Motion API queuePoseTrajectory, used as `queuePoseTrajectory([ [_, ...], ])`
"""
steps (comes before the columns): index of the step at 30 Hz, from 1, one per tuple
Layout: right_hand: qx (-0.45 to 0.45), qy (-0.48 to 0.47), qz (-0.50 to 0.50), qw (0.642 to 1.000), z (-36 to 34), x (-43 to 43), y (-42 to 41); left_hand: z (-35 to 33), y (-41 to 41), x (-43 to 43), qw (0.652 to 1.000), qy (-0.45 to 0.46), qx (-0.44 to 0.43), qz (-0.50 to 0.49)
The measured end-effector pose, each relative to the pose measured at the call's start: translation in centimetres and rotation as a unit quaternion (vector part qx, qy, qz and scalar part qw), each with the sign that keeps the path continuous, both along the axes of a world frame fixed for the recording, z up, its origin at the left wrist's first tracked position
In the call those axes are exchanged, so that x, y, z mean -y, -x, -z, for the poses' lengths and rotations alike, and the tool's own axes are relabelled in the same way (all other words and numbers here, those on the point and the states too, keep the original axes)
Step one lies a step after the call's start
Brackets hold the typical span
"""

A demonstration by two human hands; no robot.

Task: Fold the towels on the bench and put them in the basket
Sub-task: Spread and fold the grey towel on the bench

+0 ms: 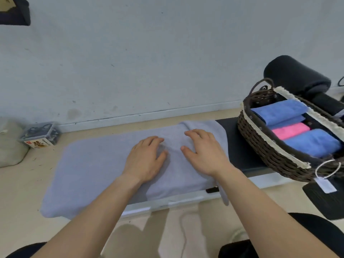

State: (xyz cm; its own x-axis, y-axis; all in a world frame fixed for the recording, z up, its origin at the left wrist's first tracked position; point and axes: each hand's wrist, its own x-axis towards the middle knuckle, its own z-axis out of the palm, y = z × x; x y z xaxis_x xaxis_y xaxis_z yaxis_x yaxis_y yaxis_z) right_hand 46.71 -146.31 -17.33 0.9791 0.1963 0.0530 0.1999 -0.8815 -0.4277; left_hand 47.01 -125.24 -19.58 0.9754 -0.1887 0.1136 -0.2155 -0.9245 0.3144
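Grips both released: left grip (145, 157) and right grip (202, 153) are pressing one grey towel (89, 164) at centre; one basket (264, 146) is sitting right.

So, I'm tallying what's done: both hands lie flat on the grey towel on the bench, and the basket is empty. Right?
Not empty: the head view shows the basket holding blue towels and a pink towel. The left hand and right hand do lie flat on the grey towel.

Grey towel (96, 164), dark brown woven basket (260, 144), blue towels (279, 110) and pink towel (290, 130) inside.
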Motion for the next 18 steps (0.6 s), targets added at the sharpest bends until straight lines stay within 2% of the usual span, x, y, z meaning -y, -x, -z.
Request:
queuePoseTrajectory([
  [7,-0.041,0.033,0.144,0.988,1.5,9.1,2.2,-2.3,-6.4,11.8,0.992,0.044,0.031,0.110],
  [9,-0.042,0.033,0.174,0.983,2.0,9.9,2.5,-2.6,-8.1,14.9,0.987,0.000,0.009,0.161],
  [13,-0.052,0.008,0.164,0.985,2.2,9.5,1.7,-2.4,-10.2,18.3,0.955,-0.136,-0.050,0.259],
  [18,-0.060,-0.023,0.180,0.982,1.9,9.1,0.7,-3.2,-11.5,18.8,0.955,-0.134,0.000,0.264],
])
